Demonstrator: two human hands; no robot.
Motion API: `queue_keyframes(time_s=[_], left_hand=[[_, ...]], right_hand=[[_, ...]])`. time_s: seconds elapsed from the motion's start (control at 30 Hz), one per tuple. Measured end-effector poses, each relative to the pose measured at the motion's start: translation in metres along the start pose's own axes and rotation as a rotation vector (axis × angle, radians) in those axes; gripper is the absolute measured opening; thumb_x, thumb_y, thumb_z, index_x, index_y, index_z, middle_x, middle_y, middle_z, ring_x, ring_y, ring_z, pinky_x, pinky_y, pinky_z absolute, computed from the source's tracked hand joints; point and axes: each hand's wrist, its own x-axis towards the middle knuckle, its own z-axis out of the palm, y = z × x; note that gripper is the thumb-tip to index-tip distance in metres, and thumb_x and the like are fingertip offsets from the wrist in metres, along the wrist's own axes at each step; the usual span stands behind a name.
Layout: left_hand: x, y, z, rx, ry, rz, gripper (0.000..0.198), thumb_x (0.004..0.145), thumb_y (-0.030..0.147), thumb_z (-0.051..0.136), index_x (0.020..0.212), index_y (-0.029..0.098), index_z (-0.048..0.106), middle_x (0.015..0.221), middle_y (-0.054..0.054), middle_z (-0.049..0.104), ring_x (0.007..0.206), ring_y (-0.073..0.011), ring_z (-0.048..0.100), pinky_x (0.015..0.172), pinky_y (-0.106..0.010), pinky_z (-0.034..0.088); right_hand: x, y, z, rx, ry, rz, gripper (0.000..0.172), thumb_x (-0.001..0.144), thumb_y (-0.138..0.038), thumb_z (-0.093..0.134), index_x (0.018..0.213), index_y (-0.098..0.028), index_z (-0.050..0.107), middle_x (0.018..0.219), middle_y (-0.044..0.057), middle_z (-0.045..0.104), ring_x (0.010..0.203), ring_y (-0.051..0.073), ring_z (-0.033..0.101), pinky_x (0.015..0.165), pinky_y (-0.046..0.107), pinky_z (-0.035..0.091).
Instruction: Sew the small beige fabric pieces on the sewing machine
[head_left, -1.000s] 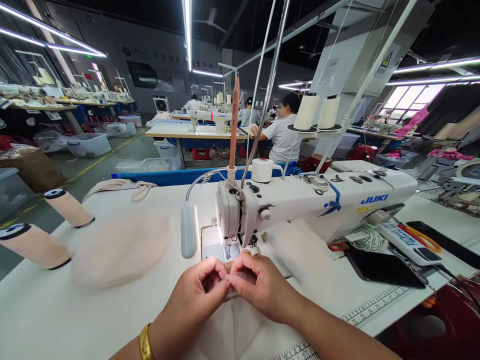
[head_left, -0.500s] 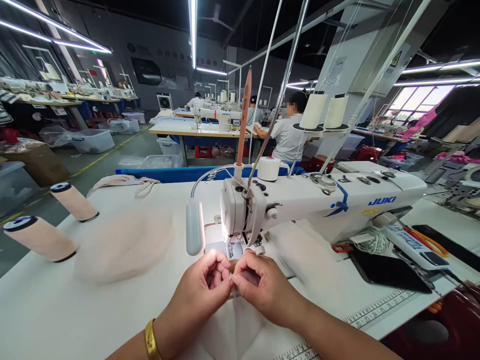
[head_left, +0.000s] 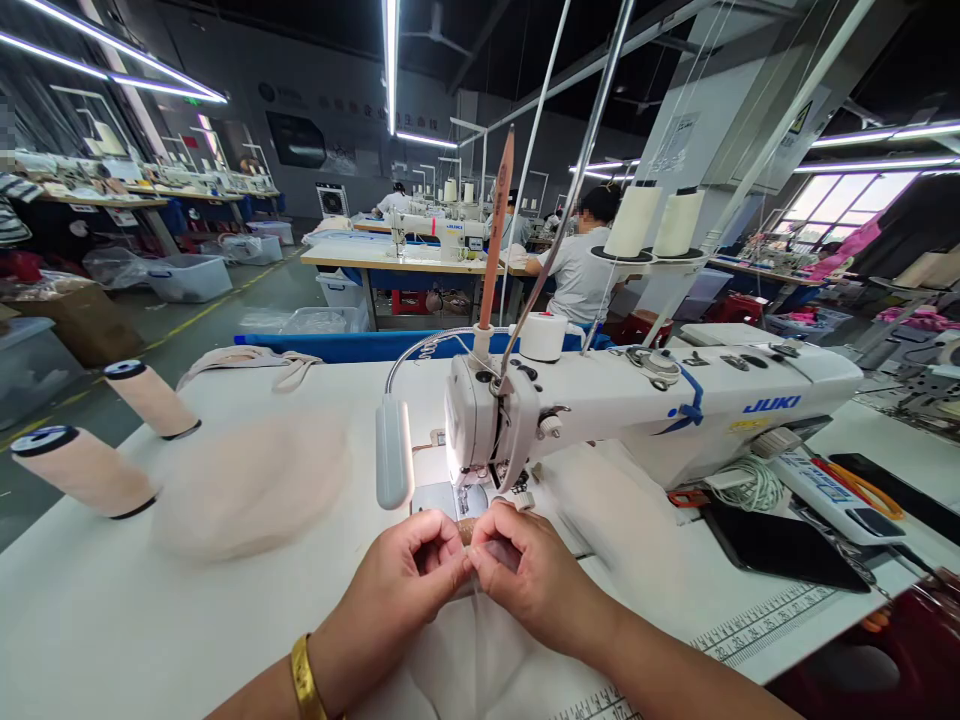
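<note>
Both my hands meet just in front of the needle area of a white sewing machine. My left hand is closed in a pinch, thumb and fingertips on the edge of a thin whitish fabric. Fingertip to fingertip with it, my right hand pinches the same edge. The fabric hangs down from the fingers toward me, over the table edge side. Most of the pinched edge is hidden by my fingers. Behind them lies the shiny needle plate, under the lit presser foot.
Two thread cones lie at the left, near a pale sheer fabric pile. A lamp hangs left of the needle. To the right are a black phone, a cord bundle and a printed ruler. A co-worker sits ahead.
Both hands stay pinched together on the fabric edge, with only a slight shift of the fingers. The whole view has moved a little.
</note>
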Motion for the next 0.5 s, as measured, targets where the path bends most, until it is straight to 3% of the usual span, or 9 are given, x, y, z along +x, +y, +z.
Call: queue_keyframes(time_s=[0.17,0.33,0.43,0.5], left_hand=[[0.009,-0.006,-0.003,0.308,0.063,0.166,0.028,0.088,0.039,0.059,0.066,0.022,0.059,0.081,-0.002,0.065,0.082,-0.0220,0.058,0.072,-0.032,0.044],[0.006,-0.012,0.011,0.642,0.208,0.231,0.020,0.087,0.023,0.061,0.068,0.020,0.064,0.086,-0.008,0.071,0.086,-0.0250,0.060,0.082,-0.042,0.042],[0.004,-0.019,0.017,0.764,0.259,0.171,0.017,0.074,0.030,0.078,0.069,0.022,0.064,0.081,-0.005,0.070,0.081,-0.0234,0.061,0.074,-0.039,0.040],[0.009,-0.028,0.017,0.825,0.272,0.240,0.024,0.073,0.040,0.081,0.085,0.024,0.068,0.088,-0.005,0.071,0.085,-0.0245,0.061,0.069,-0.039,0.039]], right_hand=[[0.006,0.004,0.004,-0.075,0.017,0.042,0.012,0.089,-0.023,0.059,0.079,-0.023,0.052,0.069,-0.004,0.055,0.068,0.016,0.051,0.064,0.027,0.036],[0.002,0.021,0.013,-0.308,0.032,-0.089,0.024,0.095,-0.029,0.051,0.072,-0.025,0.048,0.069,0.002,0.063,0.066,0.022,0.058,0.061,0.031,0.039],[0.000,0.065,0.020,-0.331,0.035,-0.163,0.028,0.097,-0.038,0.055,0.071,-0.027,0.053,0.065,0.004,0.064,0.058,0.023,0.062,0.054,0.033,0.041],[0.007,0.107,0.029,-0.325,0.062,-0.203,0.016,0.090,-0.040,0.065,0.076,-0.032,0.064,0.075,0.008,0.071,0.065,0.027,0.069,0.055,0.036,0.046]])
